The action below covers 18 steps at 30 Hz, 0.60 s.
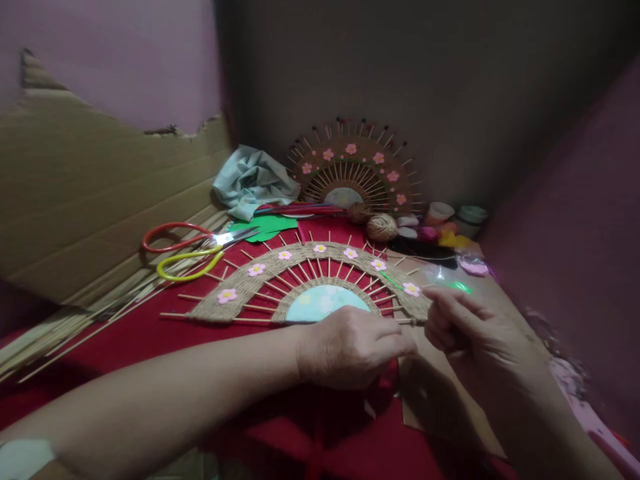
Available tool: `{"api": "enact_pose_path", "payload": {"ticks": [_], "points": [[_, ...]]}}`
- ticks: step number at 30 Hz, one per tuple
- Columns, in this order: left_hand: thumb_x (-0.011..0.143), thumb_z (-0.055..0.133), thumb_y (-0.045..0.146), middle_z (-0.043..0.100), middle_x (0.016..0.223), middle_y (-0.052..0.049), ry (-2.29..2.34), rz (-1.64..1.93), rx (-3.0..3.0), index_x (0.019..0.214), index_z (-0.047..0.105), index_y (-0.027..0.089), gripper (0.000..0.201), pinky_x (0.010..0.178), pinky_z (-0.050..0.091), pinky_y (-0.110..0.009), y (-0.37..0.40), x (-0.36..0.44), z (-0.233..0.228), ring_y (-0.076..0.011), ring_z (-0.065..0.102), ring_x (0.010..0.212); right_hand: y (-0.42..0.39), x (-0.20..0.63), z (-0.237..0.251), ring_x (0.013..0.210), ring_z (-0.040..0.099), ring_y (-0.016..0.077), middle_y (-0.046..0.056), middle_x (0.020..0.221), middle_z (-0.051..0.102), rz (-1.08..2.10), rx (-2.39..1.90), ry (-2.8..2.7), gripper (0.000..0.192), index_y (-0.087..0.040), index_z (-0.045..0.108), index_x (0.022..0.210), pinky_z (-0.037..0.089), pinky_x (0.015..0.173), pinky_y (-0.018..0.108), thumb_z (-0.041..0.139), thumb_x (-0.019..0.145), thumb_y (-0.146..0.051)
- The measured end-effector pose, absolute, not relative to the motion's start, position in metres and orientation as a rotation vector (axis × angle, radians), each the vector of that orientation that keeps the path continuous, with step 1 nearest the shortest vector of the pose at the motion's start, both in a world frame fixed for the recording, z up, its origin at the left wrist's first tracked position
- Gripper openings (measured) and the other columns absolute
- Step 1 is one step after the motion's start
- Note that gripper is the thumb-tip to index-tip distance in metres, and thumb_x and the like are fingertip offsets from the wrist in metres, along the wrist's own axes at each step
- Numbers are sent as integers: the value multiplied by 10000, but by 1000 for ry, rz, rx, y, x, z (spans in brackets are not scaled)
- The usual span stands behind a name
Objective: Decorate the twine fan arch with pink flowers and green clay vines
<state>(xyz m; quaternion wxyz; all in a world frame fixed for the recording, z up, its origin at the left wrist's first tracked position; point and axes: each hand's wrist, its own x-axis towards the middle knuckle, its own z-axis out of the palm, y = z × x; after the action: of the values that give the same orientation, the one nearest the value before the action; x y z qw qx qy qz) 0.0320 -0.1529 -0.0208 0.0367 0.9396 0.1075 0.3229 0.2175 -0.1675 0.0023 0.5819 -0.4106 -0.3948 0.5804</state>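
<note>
A half-round fan of thin sticks and woven twine (pixel 213 308) lies on red cloth, with pink foam flowers (pixel 257 269) along its band and a light blue half-circle (pixel 303 307) at its centre. My left hand (pixel 357 347) is closed at the fan's lower edge, overlapping the half-circle in view; whatever its fingers hold is hidden. By the fan's right end, my right hand (pixel 470 327) is pinched, thumb and forefinger together. Anything between those fingertips is too small to make out. A thin green strip (pixel 391 280) rests on the band near the right-hand flowers.
Scissors (pixel 215 243) with red and yellow handles lie left, above a bundle of sticks (pixel 65 327). Behind are green sheets (pixel 273 229), crumpled cloth (pixel 255 177), a twine ball (pixel 383 227) and another fan (pixel 350 160). Cardboard (pixel 430 393) lies under my right hand.
</note>
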Motion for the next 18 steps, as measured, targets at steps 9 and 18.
{"api": "enact_pose_path", "payload": {"ticks": [9,18], "points": [[810,421,46,666,776,-131,316,978,2897,988,644,70,287,534,460,-303,-153,33,-18,-196,585,639,-186,244,-10,543,571,97,37,709,667,1295,-1111,-907,436,-240,725,981,475,487,185,849,563,-269],[816,432,37,677,796,-141,348,926,2819,1043,656,112,328,582,488,-316,-151,31,-21,-200,605,667,-189,246,-13,376,458,61,-5,489,541,1195,-1121,-881,258,-196,721,720,359,345,157,762,679,-448]]}}
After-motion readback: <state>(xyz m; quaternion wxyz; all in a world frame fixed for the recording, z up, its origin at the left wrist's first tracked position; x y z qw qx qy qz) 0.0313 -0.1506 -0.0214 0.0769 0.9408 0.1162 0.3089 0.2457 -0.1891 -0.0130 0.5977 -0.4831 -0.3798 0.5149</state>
